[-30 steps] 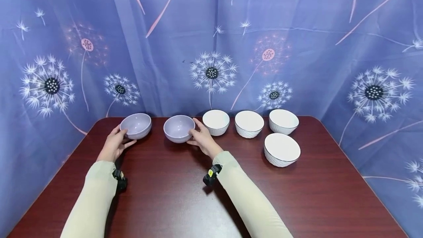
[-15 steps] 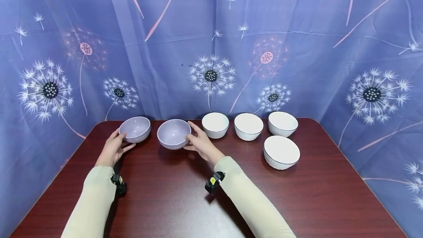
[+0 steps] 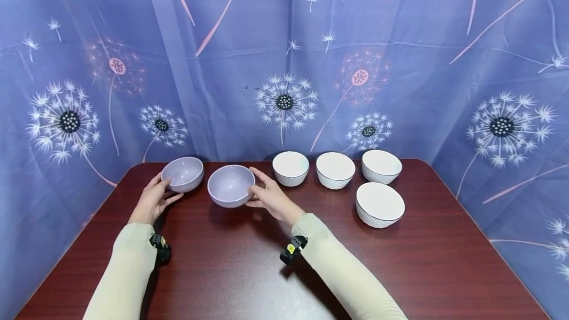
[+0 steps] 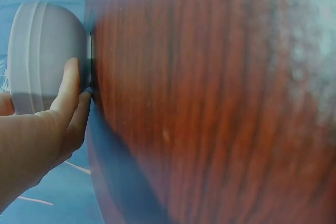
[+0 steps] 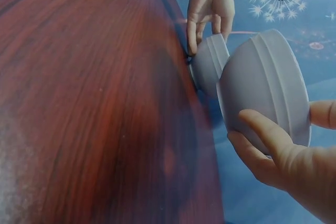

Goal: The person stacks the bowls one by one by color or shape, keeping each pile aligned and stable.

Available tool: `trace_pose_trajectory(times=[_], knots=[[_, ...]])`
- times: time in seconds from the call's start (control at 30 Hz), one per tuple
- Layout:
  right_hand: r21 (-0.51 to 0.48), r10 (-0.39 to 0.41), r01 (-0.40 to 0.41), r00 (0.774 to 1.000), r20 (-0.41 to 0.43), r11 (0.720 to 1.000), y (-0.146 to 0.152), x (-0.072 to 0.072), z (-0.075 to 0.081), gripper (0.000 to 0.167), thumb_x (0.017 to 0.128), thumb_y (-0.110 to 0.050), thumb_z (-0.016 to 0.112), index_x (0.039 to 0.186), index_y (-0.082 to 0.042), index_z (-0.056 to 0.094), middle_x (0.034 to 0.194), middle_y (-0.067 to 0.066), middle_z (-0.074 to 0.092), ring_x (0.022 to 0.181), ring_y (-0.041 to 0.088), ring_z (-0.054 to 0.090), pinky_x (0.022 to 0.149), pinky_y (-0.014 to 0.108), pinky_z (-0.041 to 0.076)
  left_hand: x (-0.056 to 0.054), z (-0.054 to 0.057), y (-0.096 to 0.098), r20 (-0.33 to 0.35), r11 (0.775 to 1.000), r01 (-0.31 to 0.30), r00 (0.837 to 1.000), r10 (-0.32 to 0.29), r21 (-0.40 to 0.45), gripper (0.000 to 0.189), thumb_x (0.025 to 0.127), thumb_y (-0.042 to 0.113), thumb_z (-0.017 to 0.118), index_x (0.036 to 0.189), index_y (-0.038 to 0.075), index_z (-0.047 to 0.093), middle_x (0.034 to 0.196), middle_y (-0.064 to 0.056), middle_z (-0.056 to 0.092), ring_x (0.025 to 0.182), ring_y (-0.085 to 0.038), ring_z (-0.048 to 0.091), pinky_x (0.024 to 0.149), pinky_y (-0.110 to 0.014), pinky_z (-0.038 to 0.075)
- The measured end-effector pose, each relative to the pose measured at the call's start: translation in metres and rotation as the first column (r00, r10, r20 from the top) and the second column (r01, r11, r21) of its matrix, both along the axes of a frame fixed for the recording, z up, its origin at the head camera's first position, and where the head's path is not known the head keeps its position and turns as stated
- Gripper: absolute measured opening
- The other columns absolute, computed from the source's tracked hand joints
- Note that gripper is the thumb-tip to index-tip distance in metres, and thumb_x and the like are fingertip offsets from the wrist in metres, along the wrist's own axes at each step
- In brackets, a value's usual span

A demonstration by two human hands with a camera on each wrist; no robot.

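Two lavender bowls are in my hands at the table's far left. My left hand (image 3: 152,198) holds the left bowl (image 3: 182,174) by its near left side, thumb at the rim and fingers against the outer wall; in the left wrist view this bowl (image 4: 50,51) stands upright on the table. Slightly raised off the tabletop, the second bowl (image 3: 230,185) is pinched at its right side by my right hand (image 3: 274,198). The right wrist view has this bowl (image 5: 265,85) in front of the other one, with my right fingers (image 5: 268,132) under its wall.
Right of my right hand, a row of white bowls, the first ribbed (image 3: 290,168), the middle one textured (image 3: 335,170) and another (image 3: 381,166), lines the back edge. A larger white bowl (image 3: 380,205) stands in front. Behind the dark red table (image 3: 222,270) hangs a blue dandelion curtain (image 3: 240,78).
My right hand has lifted its lavender bowl and brought it left and nearer to me. The left hand keeps its grip on the other bowl, which stays in place.
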State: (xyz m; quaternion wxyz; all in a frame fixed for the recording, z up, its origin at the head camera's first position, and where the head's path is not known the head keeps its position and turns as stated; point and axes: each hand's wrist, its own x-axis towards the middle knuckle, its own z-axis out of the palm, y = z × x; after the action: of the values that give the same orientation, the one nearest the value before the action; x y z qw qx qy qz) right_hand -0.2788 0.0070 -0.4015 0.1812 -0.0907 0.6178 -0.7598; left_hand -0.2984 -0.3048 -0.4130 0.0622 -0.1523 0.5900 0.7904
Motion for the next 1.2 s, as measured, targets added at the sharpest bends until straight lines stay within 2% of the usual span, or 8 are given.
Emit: trace_pose_trajectory(times=[0.3,0.53,0.7,0.8,0.97,1.2], knots=[[-0.004,0.038,-0.038,0.999,-0.001,0.999,0.006,0.01,-0.003,0.069,0.087,0.006,0.047,0.151,-0.016,0.032,0.144,0.025,0.032,0.11,0.044,0.056,0.09,0.051,0.05,0.0,0.0,0.0,0.012,1.0,-0.003,1.0,0.003,0.025,0.061,0.104,0.019,0.028,0.155,0.025,-0.005,0.16,-0.008,-0.005,0.143,-0.031,0.012,0.107,-0.042,0.033],[0.002,0.063,-0.063,0.998,-0.016,0.998,0.009,0.016,-0.007,0.068,0.087,0.005,0.047,0.151,-0.014,0.032,0.144,0.024,0.032,0.097,0.032,0.06,0.09,0.051,0.05,-0.001,-0.001,-0.001,0.003,0.999,0.01,1.0,-0.01,0.032,0.061,0.105,0.02,0.027,0.154,0.025,-0.007,0.16,-0.007,-0.008,0.143,-0.032,0.01,0.108,-0.043,0.03],[0.023,0.06,-0.06,0.998,-0.005,0.998,0.01,0.021,-0.012,0.069,0.087,0.006,0.046,0.151,-0.013,0.031,0.143,0.024,0.032,0.101,0.036,0.06,0.086,0.047,0.053,-0.001,-0.002,-0.002,0.005,0.999,0.017,1.0,-0.017,0.035,0.061,0.105,0.02,0.028,0.154,0.026,-0.009,0.16,-0.007,-0.009,0.144,-0.032,0.009,0.109,-0.042,0.03],[0.025,0.07,-0.07,0.998,0.0,0.997,0.01,0.025,-0.013,0.069,0.087,0.006,0.046,0.151,-0.012,0.031,0.144,0.024,0.031,0.102,0.037,0.059,0.088,0.049,0.051,0.0,-0.002,-0.003,0.006,0.999,0.021,1.0,-0.021,0.028,0.061,0.105,0.02,0.027,0.154,0.025,-0.008,0.16,-0.007,-0.009,0.143,-0.032,0.01,0.108,-0.042,0.032],[0.014,0.091,-0.091,0.996,0.004,0.996,0.009,0.03,-0.017,0.067,0.088,0.006,0.046,0.151,-0.011,0.031,0.144,0.025,0.03,0.099,0.034,0.06,0.091,0.054,0.047,0.0,-0.001,-0.004,0.005,1.0,0.022,1.0,-0.022,0.021,0.061,0.105,0.02,0.028,0.154,0.025,-0.008,0.16,-0.008,-0.008,0.143,-0.032,0.01,0.107,-0.041,0.035],[0.029,0.072,-0.072,0.997,0.004,0.997,0.009,0.034,-0.021,0.067,0.088,0.007,0.046,0.151,-0.01,0.03,0.137,0.026,0.037,0.09,0.028,0.061,0.086,0.049,0.052,0.001,0.001,-0.003,0.003,1.0,0.025,1.0,-0.025,0.018,0.061,0.105,0.02,0.027,0.154,0.023,-0.008,0.16,-0.009,-0.006,0.142,-0.032,0.012,0.107,-0.04,0.034]])
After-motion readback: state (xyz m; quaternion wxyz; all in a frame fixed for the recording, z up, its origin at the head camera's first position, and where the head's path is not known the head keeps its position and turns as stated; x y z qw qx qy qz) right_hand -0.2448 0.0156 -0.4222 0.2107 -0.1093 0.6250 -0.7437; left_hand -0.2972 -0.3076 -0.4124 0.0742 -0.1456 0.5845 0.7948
